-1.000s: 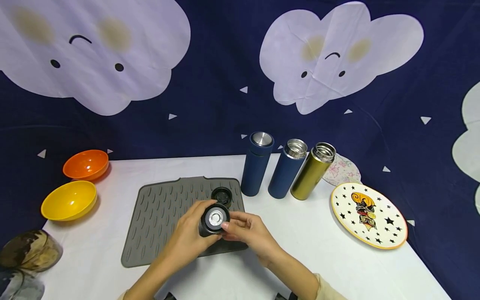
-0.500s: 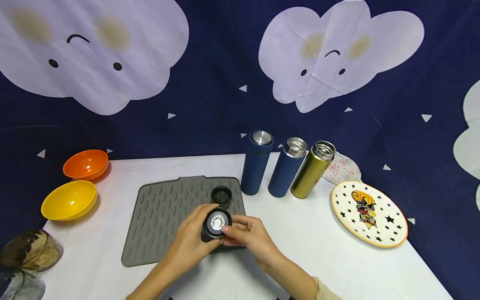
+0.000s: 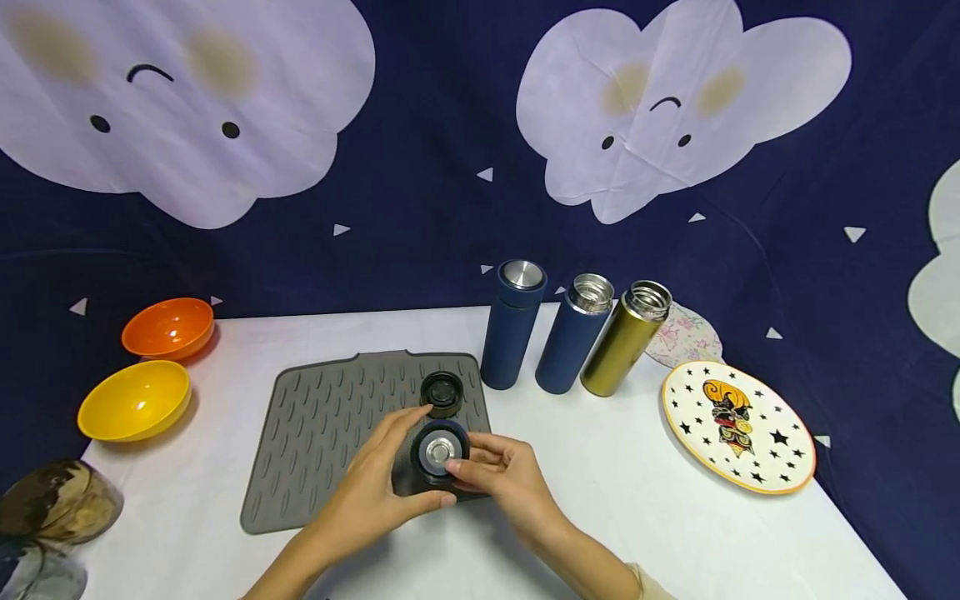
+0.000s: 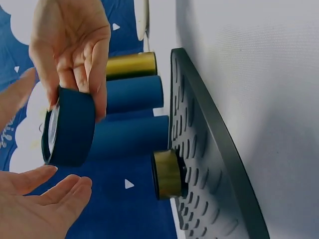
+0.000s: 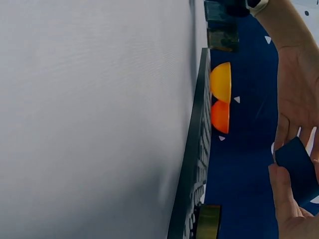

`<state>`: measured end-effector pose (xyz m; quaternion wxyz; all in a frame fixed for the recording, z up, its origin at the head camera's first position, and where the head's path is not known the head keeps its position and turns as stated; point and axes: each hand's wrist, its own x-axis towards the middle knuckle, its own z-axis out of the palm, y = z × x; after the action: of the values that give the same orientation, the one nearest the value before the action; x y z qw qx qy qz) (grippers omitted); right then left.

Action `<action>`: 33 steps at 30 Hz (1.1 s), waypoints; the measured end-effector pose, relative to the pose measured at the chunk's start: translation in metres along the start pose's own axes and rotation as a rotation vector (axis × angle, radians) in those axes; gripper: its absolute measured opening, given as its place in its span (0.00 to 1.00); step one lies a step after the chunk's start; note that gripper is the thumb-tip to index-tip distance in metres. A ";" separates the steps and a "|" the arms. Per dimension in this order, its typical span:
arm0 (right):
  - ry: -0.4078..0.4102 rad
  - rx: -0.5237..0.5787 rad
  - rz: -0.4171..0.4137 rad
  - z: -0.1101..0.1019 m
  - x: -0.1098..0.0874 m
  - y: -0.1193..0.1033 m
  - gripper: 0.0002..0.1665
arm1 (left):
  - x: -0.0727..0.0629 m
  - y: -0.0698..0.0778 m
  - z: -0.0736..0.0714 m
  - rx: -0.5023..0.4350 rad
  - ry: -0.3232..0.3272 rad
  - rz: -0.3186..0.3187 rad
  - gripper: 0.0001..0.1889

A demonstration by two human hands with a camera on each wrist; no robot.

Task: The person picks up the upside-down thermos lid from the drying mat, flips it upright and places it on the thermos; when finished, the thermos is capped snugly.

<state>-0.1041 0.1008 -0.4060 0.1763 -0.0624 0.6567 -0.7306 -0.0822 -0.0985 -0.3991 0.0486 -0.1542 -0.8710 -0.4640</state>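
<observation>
Blue lid (image 3: 437,448), its round grey face turned up, is in the air between both hands, above the near right part of the mat (image 3: 318,442).

To handle it well, the left hand (image 3: 371,487) should meet the outer wall evenly, thumb and fingers opposite each other, before taking any weight. The right hand (image 3: 510,479) needs a firm, level pinch until then, since a one-sided hold like this could let the lid tip; its thumb would sit better on the wall, off the grey face.

From the left: the left fingers are spread wide around the lid, thumb on its near side, the others toward its far side. The left wrist view shows the thumb apart from it and one fingertip just beside its edge; I cannot tell whether that tip touches. The gold lid (image 3: 442,395) rests on the mat just beyond. At the blue lid's right side, the right thumb presses the edge of the grey face and the right fingers curl behind the wall, gripping it.
</observation>
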 end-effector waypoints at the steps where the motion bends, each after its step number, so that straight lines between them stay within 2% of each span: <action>1: 0.014 -0.027 -0.021 0.000 -0.001 0.000 0.28 | 0.000 -0.001 -0.002 -0.024 -0.005 -0.020 0.49; 4: 0.070 -0.133 -0.109 -0.002 -0.005 0.001 0.28 | -0.001 -0.004 -0.007 -0.110 -0.010 -0.048 0.45; 8: 0.138 -0.273 -0.285 -0.004 -0.010 0.002 0.27 | -0.001 -0.008 -0.011 -0.221 -0.031 -0.053 0.40; 14: 0.188 -0.527 -0.658 -0.006 -0.014 0.006 0.24 | 0.002 -0.010 -0.012 -0.385 -0.101 -0.105 0.34; 19: 0.189 -0.695 -0.956 -0.008 -0.016 0.005 0.22 | 0.004 -0.009 -0.014 -0.487 -0.154 -0.145 0.33; 22: 0.194 -0.796 -1.140 -0.009 -0.016 0.002 0.17 | 0.003 -0.009 -0.015 -0.527 -0.186 -0.137 0.32; 27: 0.203 -0.999 -1.487 -0.012 -0.012 -0.008 0.14 | 0.003 -0.010 -0.014 -0.585 -0.250 -0.116 0.33; 31: 0.209 -1.173 -1.745 -0.013 -0.011 -0.020 0.11 | 0.002 -0.009 -0.013 -0.607 -0.297 -0.077 0.37; 33: 0.203 -1.240 -1.845 -0.014 -0.010 -0.023 0.10 | 0.002 -0.009 -0.012 -0.610 -0.321 -0.048 0.39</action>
<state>-0.1034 0.1187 -0.3840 -0.5500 -0.5433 0.6211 -0.1293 -0.0879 -0.1124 -0.3988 -0.1485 -0.2122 -0.6919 -0.6739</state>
